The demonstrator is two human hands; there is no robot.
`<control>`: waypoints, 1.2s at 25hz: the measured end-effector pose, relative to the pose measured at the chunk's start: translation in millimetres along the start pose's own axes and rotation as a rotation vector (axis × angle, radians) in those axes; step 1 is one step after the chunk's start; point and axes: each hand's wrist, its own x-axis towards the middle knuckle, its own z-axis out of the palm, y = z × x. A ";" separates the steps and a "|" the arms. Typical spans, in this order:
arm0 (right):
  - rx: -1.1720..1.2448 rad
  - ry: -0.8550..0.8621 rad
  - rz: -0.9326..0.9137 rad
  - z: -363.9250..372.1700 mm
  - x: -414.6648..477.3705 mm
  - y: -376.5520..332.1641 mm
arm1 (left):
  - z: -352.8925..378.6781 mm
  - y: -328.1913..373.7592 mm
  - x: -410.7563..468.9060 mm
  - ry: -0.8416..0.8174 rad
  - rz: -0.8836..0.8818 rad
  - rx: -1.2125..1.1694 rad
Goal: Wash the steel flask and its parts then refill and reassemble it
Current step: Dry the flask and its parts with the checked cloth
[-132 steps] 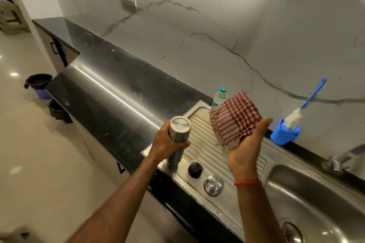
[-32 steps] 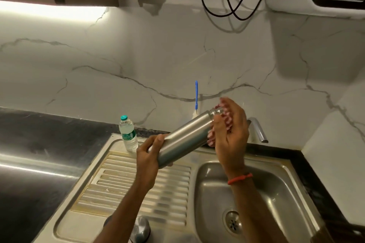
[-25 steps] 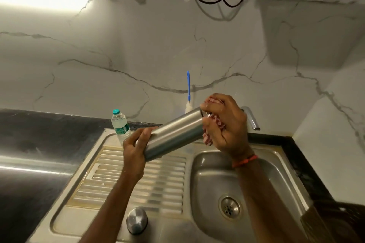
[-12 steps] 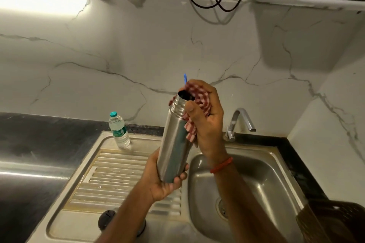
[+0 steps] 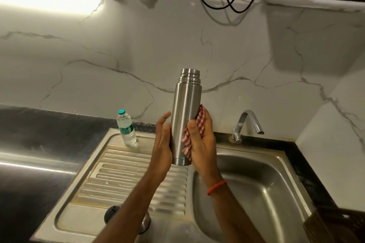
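The steel flask (image 5: 184,116) is being held upright above the sink (image 5: 122,173), long axis vertical and bare threaded neck uppermost, directly between both hands. It is being braced by the left hand (image 5: 163,144), fingers (image 5: 164,122) straight and flat against its side. The right hand (image 5: 201,144) is being curled round its lower body, with a checked cloth (image 5: 198,122) trapped beneath.
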 end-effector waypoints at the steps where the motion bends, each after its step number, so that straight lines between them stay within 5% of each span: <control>1: -0.022 0.002 -0.003 1.7 -1.4 2.3 | -1.6 3.9 2.8 -0.056 0.037 -0.021; 7: -0.371 -0.069 -0.176 10.8 -14.0 2.6 | -13.5 3.6 3.7 -0.132 -0.124 -0.127; 11: -0.505 -0.186 -0.388 -0.3 2.9 -6.8 | -11.4 0.9 -1.5 -0.102 -0.008 0.014; 18: -0.385 0.036 -0.328 5.2 54.9 -57.9 | -6.3 7.5 -23.3 -0.120 0.024 -0.039; 24: -0.964 -0.343 -0.575 32.7 -23.6 -26.8 | -26.1 24.1 -22.7 0.056 -0.142 -0.438; 28: -0.846 -0.528 -0.630 17.1 -43.4 -11.1 | -41.1 18.7 -21.1 0.049 -0.311 -0.668; 30: -0.588 -0.486 -0.458 16.7 -35.4 -14.7 | -36.8 15.6 -23.5 0.014 -0.339 -0.699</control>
